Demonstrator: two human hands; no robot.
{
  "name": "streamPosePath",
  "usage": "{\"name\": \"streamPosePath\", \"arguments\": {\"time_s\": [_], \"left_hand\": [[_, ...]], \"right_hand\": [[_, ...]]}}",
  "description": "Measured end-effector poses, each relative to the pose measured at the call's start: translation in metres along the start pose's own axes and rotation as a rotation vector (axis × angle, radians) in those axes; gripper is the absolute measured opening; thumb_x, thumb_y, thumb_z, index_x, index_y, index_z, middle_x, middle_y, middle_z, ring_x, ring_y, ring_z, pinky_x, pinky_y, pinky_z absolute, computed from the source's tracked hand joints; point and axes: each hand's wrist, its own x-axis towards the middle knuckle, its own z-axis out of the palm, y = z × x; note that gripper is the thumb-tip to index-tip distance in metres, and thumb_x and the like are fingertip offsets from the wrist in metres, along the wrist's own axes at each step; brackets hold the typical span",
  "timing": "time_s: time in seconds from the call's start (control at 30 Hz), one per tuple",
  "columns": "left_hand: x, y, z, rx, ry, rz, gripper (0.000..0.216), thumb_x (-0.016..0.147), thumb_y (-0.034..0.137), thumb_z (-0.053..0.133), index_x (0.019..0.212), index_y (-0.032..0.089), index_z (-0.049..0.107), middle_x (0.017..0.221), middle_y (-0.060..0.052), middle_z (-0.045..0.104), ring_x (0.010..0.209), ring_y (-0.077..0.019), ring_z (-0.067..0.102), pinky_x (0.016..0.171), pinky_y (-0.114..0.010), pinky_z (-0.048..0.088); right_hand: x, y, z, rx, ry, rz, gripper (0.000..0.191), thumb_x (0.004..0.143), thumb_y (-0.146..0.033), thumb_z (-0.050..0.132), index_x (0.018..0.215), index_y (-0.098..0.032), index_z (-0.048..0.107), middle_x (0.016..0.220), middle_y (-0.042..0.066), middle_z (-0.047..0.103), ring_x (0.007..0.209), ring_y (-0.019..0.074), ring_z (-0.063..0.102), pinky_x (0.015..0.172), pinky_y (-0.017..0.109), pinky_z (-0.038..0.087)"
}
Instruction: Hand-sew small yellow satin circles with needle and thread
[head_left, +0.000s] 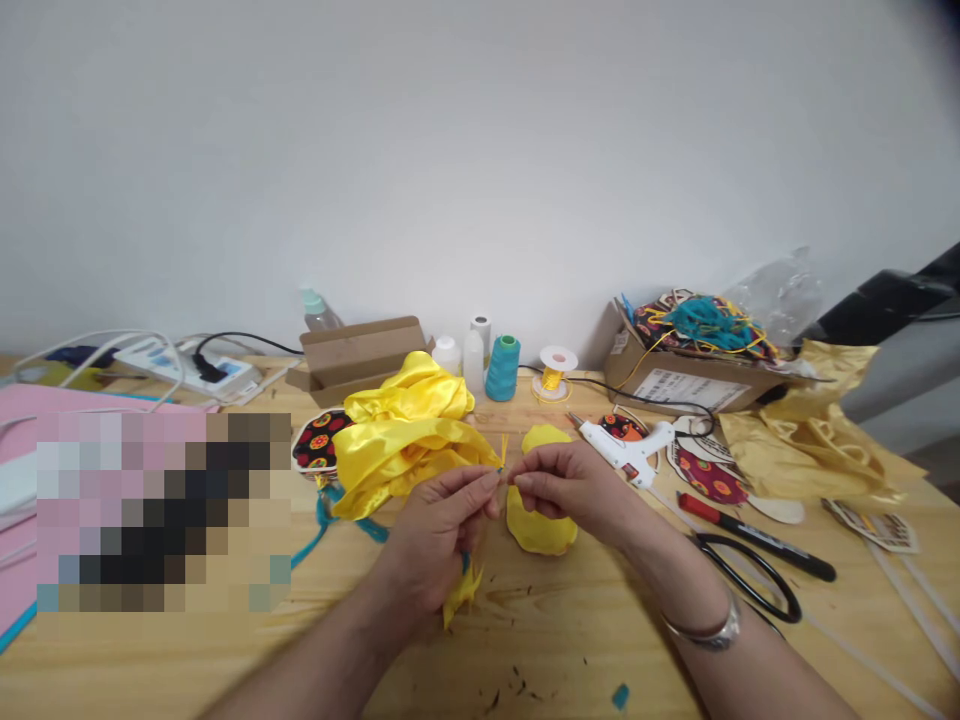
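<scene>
My left hand (442,520) is closed in a pinch on the gathered end of a shiny yellow satin fabric (409,450). Thin yellow strands (504,448) stick up above its fingertips, with a small teal bit at their base. Below this hand hangs a ragged yellow tip of cloth (463,595). My right hand (574,490) is just to the right, thumb and forefinger pinched together close to the strands; whatever lies between them is too small to make out. Behind and below the right fingers lies a flat yellow rounded piece (541,525).
A white glue gun (626,450), red-black marker (757,535) and black-handled scissors (750,575) lie right. Behind stand a teal thread cone (503,368), a yellow cord spool (555,375), white bottles (472,362) and a filled cardboard box (675,378). Teal cord (326,510) lies left.
</scene>
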Motion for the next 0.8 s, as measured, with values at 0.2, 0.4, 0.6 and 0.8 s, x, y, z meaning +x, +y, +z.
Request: {"name": "streamPosePath", "arguments": {"time_s": [0.2,0.4,0.6,0.8], "left_hand": [[-0.002,0.000,0.000,0.059,-0.061,-0.061,0.016,0.065,0.029,0.073,0.068,0.013,0.070,0.049,0.005,0.051,0.039,-0.0010,0.026,0.037,-0.014,0.015],[-0.002,-0.004,0.001,0.228,-0.024,0.003,0.018,0.067,0.029,0.072,0.059,0.014,0.067,0.049,0.003,0.052,0.044,-0.0053,0.040,0.042,-0.016,0.027],[0.001,-0.001,0.001,0.103,0.093,0.019,0.015,0.065,0.029,0.074,0.065,0.014,0.068,0.051,0.005,0.050,0.042,-0.0032,0.033,0.039,-0.015,0.021],[0.004,0.001,-0.002,0.037,0.074,0.010,0.015,0.066,0.029,0.073,0.069,0.015,0.068,0.059,0.002,0.057,0.041,-0.0027,0.023,0.039,-0.018,0.012]], "right_hand": [[0.001,0.001,-0.001,-0.154,0.124,-0.057,0.023,0.074,-0.035,0.062,0.064,-0.014,0.063,0.053,-0.002,0.055,0.048,0.0061,0.041,0.046,0.020,0.029],[0.000,-0.001,-0.002,-0.353,0.250,-0.235,0.012,0.076,-0.021,0.057,0.071,-0.015,0.067,0.060,-0.001,0.061,0.056,0.0091,0.049,0.053,0.021,0.037],[-0.008,-0.003,0.006,-0.626,0.384,-0.521,0.008,0.079,-0.018,0.060,0.076,-0.016,0.067,0.068,0.001,0.064,0.062,0.0103,0.053,0.058,0.022,0.040],[-0.011,-0.001,0.012,-0.839,0.321,-0.635,0.011,0.085,-0.018,0.056,0.085,-0.017,0.067,0.071,0.001,0.065,0.064,0.0103,0.055,0.059,0.021,0.038]]}}
